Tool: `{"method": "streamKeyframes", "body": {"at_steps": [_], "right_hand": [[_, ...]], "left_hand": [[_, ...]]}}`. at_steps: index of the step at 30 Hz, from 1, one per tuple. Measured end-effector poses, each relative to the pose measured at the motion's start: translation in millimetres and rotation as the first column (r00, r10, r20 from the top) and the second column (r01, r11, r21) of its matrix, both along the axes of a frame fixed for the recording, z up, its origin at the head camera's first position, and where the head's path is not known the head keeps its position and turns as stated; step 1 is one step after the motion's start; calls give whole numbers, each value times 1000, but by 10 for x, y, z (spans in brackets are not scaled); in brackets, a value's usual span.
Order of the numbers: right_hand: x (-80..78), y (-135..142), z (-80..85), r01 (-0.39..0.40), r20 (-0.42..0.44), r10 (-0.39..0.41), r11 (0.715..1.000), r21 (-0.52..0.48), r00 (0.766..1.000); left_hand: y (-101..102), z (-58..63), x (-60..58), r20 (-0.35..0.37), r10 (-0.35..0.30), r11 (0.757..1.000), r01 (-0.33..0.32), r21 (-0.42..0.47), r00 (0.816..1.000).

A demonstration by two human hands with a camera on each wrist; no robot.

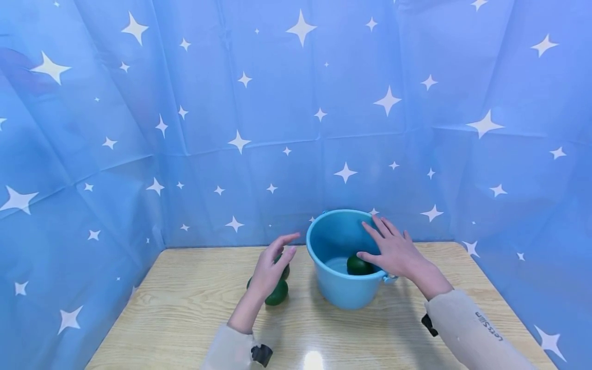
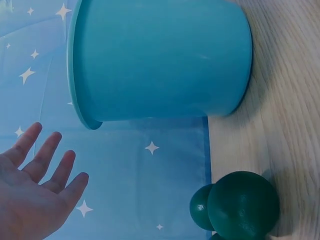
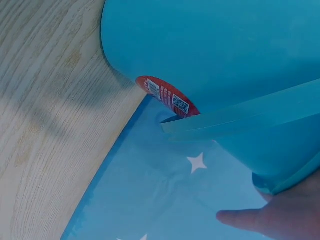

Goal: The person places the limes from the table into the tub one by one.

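Observation:
A light blue bucket (image 1: pixel 344 288) stands upright on the table, and one dark green ball (image 1: pixel 358 265) lies inside it. My right hand (image 1: pixel 398 254) is spread over the bucket's right rim, fingers extended, holding nothing. Whether its palm touches the rim, I cannot tell. Left of the bucket, my left hand (image 1: pixel 267 270) is raised above several dark green balls (image 1: pixel 277 294), which it partly hides. Its fingers are loosely bent around nothing. The left wrist view shows these smooth green balls (image 2: pixel 244 205) grouped on the table, apart from the left hand (image 2: pixel 37 195).
The bucket's handle (image 3: pixel 240 115) hangs down along its side, near a red label (image 3: pixel 170 95). Blue cloth with white stars (image 1: pixel 277 103) encloses the wooden table (image 1: pixel 185 308) at the back and both sides.

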State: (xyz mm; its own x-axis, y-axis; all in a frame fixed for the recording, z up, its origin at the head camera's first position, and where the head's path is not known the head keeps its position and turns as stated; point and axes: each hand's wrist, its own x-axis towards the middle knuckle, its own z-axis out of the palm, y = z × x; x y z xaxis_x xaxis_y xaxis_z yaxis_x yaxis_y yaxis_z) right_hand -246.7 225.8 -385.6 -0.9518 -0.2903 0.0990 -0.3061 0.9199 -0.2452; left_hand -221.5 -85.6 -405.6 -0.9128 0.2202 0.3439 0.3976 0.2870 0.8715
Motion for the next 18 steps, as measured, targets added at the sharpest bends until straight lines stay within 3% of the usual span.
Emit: {"method": "streamKeyframes", "body": {"at_steps": [18], "right_hand": [[-3, 8, -9, -2, -3, 2, 1000, -5, 1000]], "left_hand": [[-168, -150, 63, 43, 31, 999, -32, 27, 999]]}}
